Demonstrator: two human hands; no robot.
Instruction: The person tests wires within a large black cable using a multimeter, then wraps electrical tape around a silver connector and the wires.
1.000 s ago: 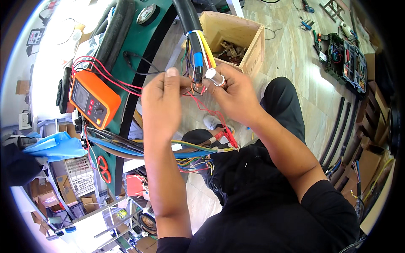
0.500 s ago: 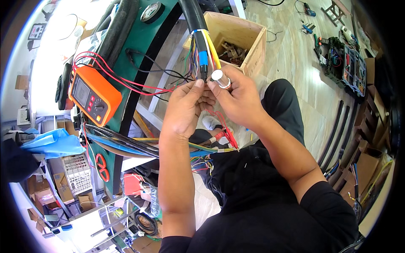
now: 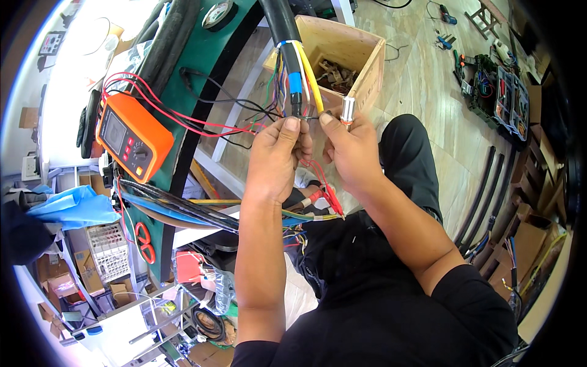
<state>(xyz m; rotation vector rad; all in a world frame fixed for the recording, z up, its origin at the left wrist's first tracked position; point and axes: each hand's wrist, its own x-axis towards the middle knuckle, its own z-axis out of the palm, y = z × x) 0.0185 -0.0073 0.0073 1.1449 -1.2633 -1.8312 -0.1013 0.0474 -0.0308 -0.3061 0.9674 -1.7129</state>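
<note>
A thick black cable (image 3: 280, 21) comes in from the top and splits into wires. Among them are a black wire with a blue band (image 3: 295, 82), a yellow wire (image 3: 310, 72) and several thin coloured ones. My left hand (image 3: 272, 159) pinches at the lower tip of the blue-banded wire. My right hand (image 3: 354, 150) is closed around a shiny silver cylinder (image 3: 348, 110) standing up from its fingers. A thin dark strand (image 3: 312, 117) spans the gap between both hands' fingertips. Red test leads (image 3: 327, 189) with a clip hang below the hands.
An orange multimeter (image 3: 134, 137) lies on the green bench (image 3: 220, 55) at left, near orange scissor handles (image 3: 145, 241). Beyond the hands stands a wooden box (image 3: 370, 67) with scrap inside. An open toolbox (image 3: 495, 95) and black tube lengths (image 3: 483, 196) rest on the floor at right.
My right hand has moved right, away from the left hand, and the silver cylinder has turned more upright. A dark strand now shows stretched between the fingertips.
</note>
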